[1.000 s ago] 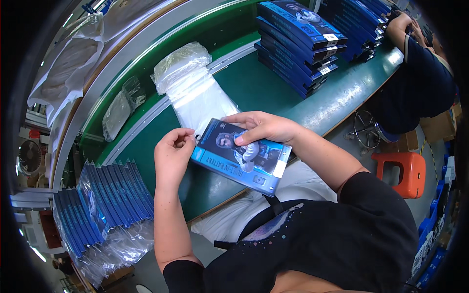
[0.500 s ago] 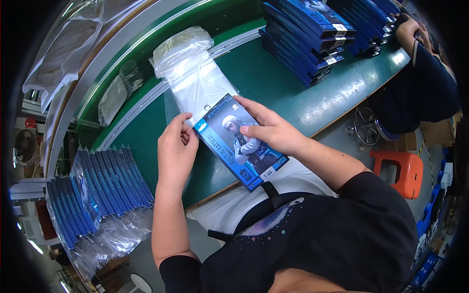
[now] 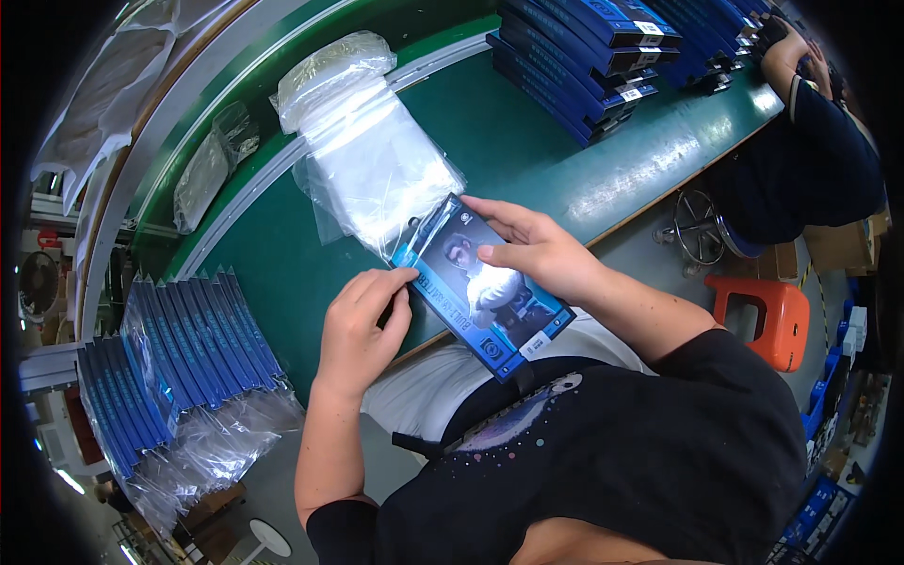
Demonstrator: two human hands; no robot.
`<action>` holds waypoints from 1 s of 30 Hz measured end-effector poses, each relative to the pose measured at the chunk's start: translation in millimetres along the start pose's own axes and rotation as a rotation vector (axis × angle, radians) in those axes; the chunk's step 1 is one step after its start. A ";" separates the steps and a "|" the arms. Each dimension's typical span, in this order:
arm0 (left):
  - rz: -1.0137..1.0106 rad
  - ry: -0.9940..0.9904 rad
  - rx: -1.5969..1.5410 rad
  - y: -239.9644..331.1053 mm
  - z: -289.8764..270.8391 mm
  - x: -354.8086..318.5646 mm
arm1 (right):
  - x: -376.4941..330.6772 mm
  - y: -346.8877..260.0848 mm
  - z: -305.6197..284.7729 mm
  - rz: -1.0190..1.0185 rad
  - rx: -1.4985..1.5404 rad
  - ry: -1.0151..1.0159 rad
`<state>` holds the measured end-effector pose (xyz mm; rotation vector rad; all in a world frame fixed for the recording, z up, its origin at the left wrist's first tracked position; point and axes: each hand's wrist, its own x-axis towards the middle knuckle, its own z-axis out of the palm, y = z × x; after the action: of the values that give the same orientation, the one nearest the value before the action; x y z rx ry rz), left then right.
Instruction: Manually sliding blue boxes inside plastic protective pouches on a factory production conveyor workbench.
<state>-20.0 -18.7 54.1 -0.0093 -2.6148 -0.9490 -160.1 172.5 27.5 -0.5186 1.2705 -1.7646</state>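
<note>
1. The flat blue box (image 3: 482, 287) with a picture of a person on its front is held between both hands, above the near edge of the green surface (image 3: 527, 151).
2. The right hand (image 3: 532, 250) lies on top of the box, fingers stretched over its front and far edge, the thumb pressing on the picture.
3. The left hand (image 3: 363, 315) is at the box's left long edge, fingers curled, the fingertips touching that edge.
4. The far end of the box touches the stack of clear plastic bags (image 3: 372, 165) that lies on the surface.
5. Stacks of blue boxes (image 3: 584, 52) stand further right on the surface.
6. Bagged blue boxes (image 3: 179, 348) stand in a row to the left of the left hand.
</note>
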 end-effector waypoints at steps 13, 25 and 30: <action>-0.720 0.366 -1.485 15.8 32.9 -32.0 | -18.0 13.2 36.9 0.073 0.172 -0.079; -0.489 0.193 -1.507 70.4 13.1 -56.0 | -14.9 -24.9 50.5 -0.570 -0.741 -0.199; -0.369 -0.071 -1.442 53.4 13.6 -51.7 | -28.5 -56.0 44.9 -1.236 -0.628 0.134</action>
<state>30.6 37.1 60.2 0.0755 -1.4247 -2.7014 -134.6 177.2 100.2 -1.8725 1.7734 -2.3109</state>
